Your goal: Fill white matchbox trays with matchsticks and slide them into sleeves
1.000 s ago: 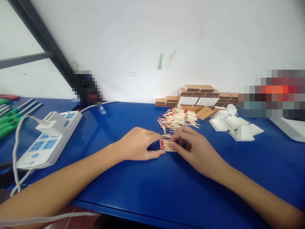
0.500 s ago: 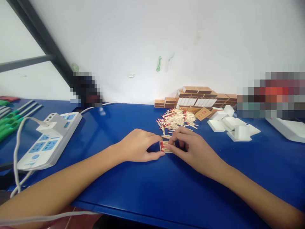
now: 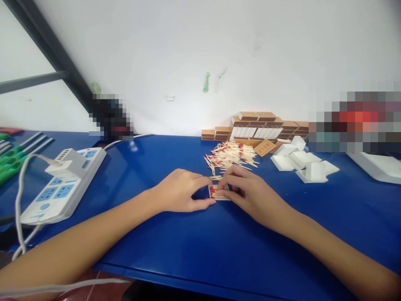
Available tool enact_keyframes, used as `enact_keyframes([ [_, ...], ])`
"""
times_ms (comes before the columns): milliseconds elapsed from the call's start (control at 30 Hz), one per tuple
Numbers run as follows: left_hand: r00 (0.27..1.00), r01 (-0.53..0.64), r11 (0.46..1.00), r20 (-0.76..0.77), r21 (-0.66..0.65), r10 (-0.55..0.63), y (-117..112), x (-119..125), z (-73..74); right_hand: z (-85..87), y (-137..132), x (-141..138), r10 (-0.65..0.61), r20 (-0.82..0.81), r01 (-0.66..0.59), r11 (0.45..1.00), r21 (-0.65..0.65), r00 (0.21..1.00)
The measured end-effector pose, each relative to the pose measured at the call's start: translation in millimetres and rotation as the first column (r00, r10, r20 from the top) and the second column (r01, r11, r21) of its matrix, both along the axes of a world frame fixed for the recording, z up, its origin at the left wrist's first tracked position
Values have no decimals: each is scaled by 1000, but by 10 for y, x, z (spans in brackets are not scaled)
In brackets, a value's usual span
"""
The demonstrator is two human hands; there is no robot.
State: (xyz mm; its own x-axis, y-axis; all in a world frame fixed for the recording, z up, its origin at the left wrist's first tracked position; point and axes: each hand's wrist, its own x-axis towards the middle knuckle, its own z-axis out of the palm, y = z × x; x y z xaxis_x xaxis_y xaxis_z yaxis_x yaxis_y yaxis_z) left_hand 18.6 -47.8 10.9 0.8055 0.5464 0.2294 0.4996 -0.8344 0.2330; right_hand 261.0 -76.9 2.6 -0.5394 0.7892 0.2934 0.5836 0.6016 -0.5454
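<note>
A small white matchbox tray (image 3: 223, 199) lies on the blue table, with red-tipped matches (image 3: 214, 192) inside it. My left hand (image 3: 180, 190) grips the tray's left end between thumb and fingers. Over the tray's right part, my right hand (image 3: 247, 188) has its thumb and fingertips pinched on matches; how many is hidden. A few matches (image 3: 214, 178) lie just behind the tray, and beyond them spreads a loose pile of matches (image 3: 230, 155).
Matchboxes (image 3: 257, 121) are stacked against the wall, one loose matchbox (image 3: 265, 147) before them. White trays (image 3: 305, 161) are heaped at right. A power strip (image 3: 67, 184) with a cable and green-handled tools (image 3: 14, 161) sit at left.
My right fingertips have shifted slightly left over the matches in the tray. My left hand keeps its hold. The whole view has moved a little.
</note>
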Motion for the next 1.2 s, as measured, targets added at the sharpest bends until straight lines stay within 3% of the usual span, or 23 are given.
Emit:
enact_keyframes([
  [200,1000,-8,1000,17,-15,8,-3,15,10,-10,-17,21,30,6,-30,999,33,1000],
  [467,999,-42,999,25,-20,43,5,0,15,32,26,113,9,6,-10,982,188,1000],
  [633,998,-35,999,42,-21,35,11,-23,63,125,219,424,-227,59,203,940,274,972],
  [700,997,-44,999,63,-2,44,14,-33,98,143,318,587,-291,116,254,933,256,950],
  [833,998,-57,998,33,-9,58,20,-37,132,88,438,756,-282,190,250,952,176,941],
  [1200,999,-48,993,13,-107,50,11,-5,92,-156,443,580,-329,214,312,944,108,920],
])
